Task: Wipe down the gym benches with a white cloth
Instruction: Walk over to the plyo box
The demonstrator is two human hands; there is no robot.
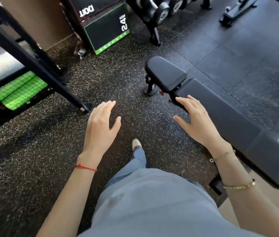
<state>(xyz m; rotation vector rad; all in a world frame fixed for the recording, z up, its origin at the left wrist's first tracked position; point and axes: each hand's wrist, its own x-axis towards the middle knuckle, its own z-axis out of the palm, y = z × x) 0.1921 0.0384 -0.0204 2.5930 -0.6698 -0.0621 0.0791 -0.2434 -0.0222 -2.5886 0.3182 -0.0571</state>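
Note:
A black padded gym bench (225,115) runs from the centre toward the lower right, its small seat pad (166,74) at the far end. My right hand (196,122) hovers with straight fingers over the bench's near left edge and holds nothing. My left hand (101,124) is held flat over the speckled rubber floor, left of the bench, also empty. No white cloth is in view.
A black rack leg (38,62) slants across the left, with green mats (19,91) under it. A black plyo box (106,28) marked 24 stands at the back. Dumbbells (162,11) sit on a rack behind the bench. My foot (136,144) is on the floor between my hands.

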